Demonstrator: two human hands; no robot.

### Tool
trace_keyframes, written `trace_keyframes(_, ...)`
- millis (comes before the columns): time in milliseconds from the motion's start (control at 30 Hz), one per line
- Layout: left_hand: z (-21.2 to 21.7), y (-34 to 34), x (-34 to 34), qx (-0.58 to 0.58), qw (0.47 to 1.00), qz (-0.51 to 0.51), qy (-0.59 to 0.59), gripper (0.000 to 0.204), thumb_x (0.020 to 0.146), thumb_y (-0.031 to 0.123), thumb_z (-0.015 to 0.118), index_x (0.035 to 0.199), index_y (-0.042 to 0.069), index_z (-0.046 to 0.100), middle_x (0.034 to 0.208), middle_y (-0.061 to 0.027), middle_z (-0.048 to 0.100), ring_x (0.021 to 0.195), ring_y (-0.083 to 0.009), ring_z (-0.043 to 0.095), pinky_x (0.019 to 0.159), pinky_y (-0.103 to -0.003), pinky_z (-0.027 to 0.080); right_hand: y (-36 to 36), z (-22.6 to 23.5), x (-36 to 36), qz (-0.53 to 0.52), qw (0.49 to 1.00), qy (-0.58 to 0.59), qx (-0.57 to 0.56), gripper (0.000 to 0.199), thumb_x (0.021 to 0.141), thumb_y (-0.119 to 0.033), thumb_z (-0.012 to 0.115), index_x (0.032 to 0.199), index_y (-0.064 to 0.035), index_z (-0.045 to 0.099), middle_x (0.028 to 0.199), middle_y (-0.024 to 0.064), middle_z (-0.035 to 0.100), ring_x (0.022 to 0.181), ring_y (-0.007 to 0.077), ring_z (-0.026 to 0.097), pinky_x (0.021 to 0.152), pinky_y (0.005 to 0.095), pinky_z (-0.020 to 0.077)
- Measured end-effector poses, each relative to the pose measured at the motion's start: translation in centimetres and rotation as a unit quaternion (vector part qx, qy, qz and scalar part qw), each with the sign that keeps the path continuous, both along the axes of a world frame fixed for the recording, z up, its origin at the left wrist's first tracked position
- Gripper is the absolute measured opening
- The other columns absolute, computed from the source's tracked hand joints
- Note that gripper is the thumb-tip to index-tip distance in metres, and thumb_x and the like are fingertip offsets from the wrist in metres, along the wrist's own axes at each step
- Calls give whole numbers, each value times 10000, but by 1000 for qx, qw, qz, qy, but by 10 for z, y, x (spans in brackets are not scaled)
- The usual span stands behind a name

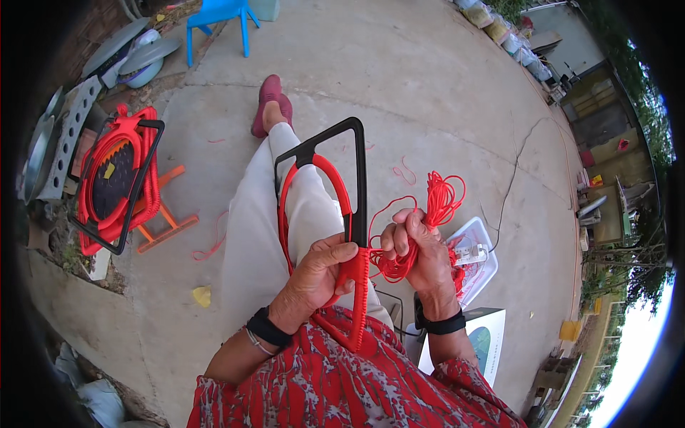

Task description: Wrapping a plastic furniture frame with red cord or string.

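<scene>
Over my lap, my left hand (317,271) grips a red oval ring frame (332,170) with an angular black bracket (360,185) fixed to it. The thumb presses where the bracket's end meets the ring. Below that spot, tight red cord wrapping (361,303) covers the ring's right side. Just to the right, my right hand (427,260) is closed around a looped bundle of red cord (442,203). Loose coils hang under its fingers, and a short strand runs taut from the bundle to the frame beside my left thumb.
Several similar red and black frames (146,164) are piled at the left on an orange stool (165,221). At my right are a white plastic tub (489,269), a power strip (471,254) and a white box (496,346). A blue chair (214,16) stands far ahead.
</scene>
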State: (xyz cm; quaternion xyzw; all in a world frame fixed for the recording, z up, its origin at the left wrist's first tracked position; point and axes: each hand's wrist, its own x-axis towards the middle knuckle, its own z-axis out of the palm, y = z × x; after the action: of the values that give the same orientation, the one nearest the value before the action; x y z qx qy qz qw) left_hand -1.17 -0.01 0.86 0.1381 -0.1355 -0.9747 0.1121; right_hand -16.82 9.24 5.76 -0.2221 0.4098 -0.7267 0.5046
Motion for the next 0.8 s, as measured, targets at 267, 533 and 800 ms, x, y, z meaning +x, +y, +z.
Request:
trace_keyframes(267,-5,0,8,-25,999,31,-6,268,874,272,626,1029,59,571,641,-62,525,475,-139,473,375,-249,339,-2,7,3,-27,923,286,256,312,963,-277,539,851,-5,641,609,51,609,540,114,580,458,239,415)
trace_keyframes(533,-5,1,-4,-7,1000,3,-6,204,912,227,592,1026,59,600,751,-32,625,511,-118,535,384,-246,353,19,20,39,-50,913,329,236,254,871,-268,686,856,-21,630,599,-6,549,513,62,477,460,217,358)
trace_keyframes(800,-13,6,-10,-8,1000,3,-10,267,942,301,548,1005,45,593,761,-54,614,505,-132,521,390,-245,349,14,32,46,-40,882,398,250,183,905,-166,641,957,5,601,714,3,582,654,64,478,569,254,432)
